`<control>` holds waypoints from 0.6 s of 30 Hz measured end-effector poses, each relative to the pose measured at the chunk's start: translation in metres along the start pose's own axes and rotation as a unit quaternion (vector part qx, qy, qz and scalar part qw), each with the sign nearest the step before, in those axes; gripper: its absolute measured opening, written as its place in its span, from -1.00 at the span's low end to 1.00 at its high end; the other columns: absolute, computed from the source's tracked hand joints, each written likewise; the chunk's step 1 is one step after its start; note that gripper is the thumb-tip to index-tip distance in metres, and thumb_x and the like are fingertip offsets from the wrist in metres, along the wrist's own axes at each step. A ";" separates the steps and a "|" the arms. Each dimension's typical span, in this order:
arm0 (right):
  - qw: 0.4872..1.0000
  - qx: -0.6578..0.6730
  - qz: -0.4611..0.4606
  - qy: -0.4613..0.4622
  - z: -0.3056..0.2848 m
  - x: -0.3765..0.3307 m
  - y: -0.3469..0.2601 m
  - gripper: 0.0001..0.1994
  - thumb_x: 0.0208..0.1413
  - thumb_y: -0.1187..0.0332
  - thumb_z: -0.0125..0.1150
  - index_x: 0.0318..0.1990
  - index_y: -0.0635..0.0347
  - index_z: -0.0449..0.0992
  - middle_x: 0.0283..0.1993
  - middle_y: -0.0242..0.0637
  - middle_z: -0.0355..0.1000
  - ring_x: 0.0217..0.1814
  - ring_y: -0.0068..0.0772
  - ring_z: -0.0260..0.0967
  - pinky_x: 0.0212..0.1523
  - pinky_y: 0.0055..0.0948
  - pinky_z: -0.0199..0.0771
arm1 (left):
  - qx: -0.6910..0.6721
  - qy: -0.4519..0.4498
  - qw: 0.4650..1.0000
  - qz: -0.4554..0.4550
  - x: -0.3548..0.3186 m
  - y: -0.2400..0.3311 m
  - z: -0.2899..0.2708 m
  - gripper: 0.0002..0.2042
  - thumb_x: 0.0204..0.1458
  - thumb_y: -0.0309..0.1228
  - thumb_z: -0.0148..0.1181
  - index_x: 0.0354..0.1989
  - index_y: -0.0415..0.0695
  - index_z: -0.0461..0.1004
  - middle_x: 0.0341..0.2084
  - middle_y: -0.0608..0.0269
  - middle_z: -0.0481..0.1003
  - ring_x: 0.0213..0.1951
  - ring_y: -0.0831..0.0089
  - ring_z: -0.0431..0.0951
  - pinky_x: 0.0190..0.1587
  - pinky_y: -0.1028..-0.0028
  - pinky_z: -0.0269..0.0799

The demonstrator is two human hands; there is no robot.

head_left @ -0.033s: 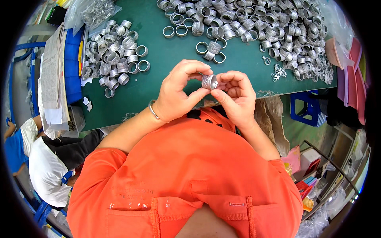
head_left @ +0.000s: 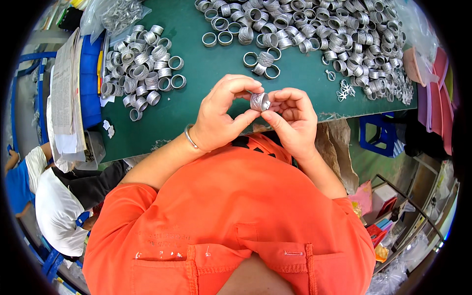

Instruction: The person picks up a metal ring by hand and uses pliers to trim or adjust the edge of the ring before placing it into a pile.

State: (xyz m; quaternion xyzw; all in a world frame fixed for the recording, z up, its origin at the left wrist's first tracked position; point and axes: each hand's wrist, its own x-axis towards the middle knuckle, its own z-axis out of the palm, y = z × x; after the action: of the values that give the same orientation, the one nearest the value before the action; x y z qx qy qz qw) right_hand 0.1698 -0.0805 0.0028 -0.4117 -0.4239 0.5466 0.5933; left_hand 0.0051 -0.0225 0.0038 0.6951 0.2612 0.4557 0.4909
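A person in an orange shirt (head_left: 231, 211) holds a small silver ring (head_left: 259, 101) over the near edge of a green worktop (head_left: 206, 59). Both hands pinch it: the left hand (head_left: 223, 115) curls around from the left, thumb below and fingers arched over the top, while the right hand (head_left: 290, 120) presses its thumb and fingertips against the ring's right side. The two hands touch at the fingertips around the ring. A thin bangle (head_left: 190, 137) sits on the left wrist.

On the worktop, a large heap of rings (head_left: 314, 29) spreads across the far right, with three loose rings (head_left: 263, 61) lying just beyond the hands. A smaller pile of rings (head_left: 142, 64) lies to the far left, beside a blue tray (head_left: 90, 83) and a stack of papers (head_left: 63, 93). A white plastic sprue (head_left: 346, 90) rests near the right edge. A blue stool (head_left: 381, 135) stands below the worktop at right. Another person in a white top (head_left: 59, 211) sits at lower left.
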 end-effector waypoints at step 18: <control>0.986 0.108 0.126 -0.007 -0.009 0.008 0.000 -0.81 0.07 0.62 0.17 -0.17 0.34 0.33 -0.25 -0.23 0.44 -0.25 -0.56 0.45 -0.27 -0.61 0.52 | 0.096 -0.064 0.993 -0.006 0.003 0.009 -0.006 -0.63 -0.24 -0.50 0.44 -0.21 -0.20 0.47 -0.28 0.16 0.46 -0.32 0.45 0.48 -0.29 0.53 0.44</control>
State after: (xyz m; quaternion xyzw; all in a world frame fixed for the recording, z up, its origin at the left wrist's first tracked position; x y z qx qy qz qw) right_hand 0.1789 -0.0726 0.0002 -0.3921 -0.3111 0.6623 0.5575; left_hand 0.0010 -0.0206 0.0137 0.7651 0.2757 0.3803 0.4404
